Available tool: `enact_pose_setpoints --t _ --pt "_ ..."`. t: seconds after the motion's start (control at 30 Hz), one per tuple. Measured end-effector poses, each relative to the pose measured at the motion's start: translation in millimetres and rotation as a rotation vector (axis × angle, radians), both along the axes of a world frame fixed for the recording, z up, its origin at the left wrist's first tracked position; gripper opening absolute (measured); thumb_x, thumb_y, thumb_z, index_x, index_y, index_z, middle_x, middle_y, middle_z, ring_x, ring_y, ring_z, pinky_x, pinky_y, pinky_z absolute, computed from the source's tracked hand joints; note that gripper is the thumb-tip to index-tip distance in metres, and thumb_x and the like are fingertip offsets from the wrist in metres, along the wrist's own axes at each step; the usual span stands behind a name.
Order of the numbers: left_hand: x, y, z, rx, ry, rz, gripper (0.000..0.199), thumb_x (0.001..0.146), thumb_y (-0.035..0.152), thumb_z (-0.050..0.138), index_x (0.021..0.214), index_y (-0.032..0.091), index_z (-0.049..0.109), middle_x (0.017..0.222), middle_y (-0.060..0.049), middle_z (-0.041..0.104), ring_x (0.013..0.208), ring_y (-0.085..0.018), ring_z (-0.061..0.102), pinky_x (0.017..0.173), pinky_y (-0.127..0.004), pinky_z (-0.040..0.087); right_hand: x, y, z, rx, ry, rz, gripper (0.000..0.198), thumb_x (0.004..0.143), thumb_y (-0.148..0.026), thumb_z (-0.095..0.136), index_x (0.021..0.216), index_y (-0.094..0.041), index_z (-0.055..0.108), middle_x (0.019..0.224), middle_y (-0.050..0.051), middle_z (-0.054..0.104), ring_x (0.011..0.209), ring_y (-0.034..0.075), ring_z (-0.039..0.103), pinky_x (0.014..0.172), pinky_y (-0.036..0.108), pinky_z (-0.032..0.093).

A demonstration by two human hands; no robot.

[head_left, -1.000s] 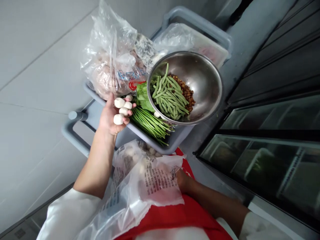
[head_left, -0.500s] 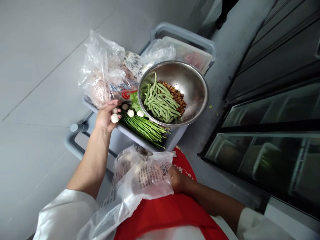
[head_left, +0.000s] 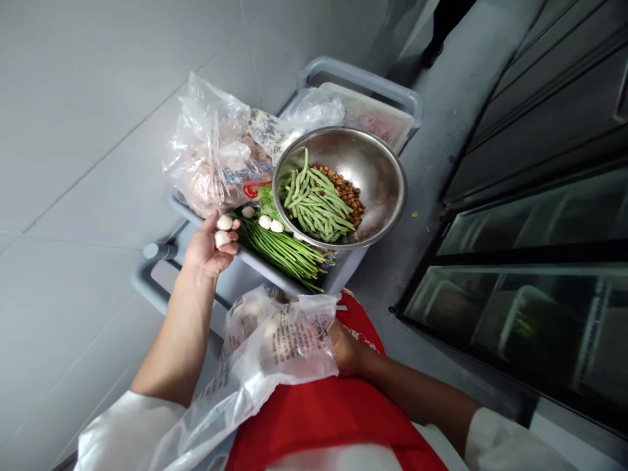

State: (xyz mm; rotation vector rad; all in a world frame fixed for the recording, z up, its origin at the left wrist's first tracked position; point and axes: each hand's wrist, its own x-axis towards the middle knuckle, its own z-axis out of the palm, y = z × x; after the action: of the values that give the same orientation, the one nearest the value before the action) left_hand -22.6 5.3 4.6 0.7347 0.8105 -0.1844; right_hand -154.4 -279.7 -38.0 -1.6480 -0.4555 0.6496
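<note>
Head view: left hand cups two white balls at the cart tray's near-left edge, three more lying on the long beans. Small, smooth and round, they likely roll; cradling suits them. Right hand grips the printed bag by its mouth.

floor: pale grey tiles | right: dark glass-fronted cabinet | light: even

Bright, even light — warped edges; soft shadows
</note>
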Motion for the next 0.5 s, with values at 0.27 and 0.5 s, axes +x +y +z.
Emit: enact_pose_setpoints --t 0.27,0.5 --pt "0.6 2.1 -7.5 0.109 -0.028 0.026 0.036 0.106 0.036 0.036 0.089 0.016 0.060 0.064 -0.003 0.059 0.047 -0.015 0.058 0.035 -0.019 0.043 9.3 -2.2 4.4 0.140 0.060 0.146 0.039 0.094 -0.054 0.052 0.077 -0.026 0.073 0.084 0.007 0.074 0.093 0.025 0.074 0.089 0.037 0.055" --pt "-3.9 -5.8 -9.7 0.163 -0.114 0.017 0.016 0.091 0.008 0.050 0.098 0.019 0.060 0.080 -0.003 0.068 0.069 -0.021 0.073 0.062 -0.036 0.066 6.0 -3.5 -0.3 0.179 -0.018 0.122 0.034 0.095 -0.042 0.054 0.071 -0.027 0.073 0.085 0.006 0.075 0.091 0.025 0.074 0.095 0.040 0.053"
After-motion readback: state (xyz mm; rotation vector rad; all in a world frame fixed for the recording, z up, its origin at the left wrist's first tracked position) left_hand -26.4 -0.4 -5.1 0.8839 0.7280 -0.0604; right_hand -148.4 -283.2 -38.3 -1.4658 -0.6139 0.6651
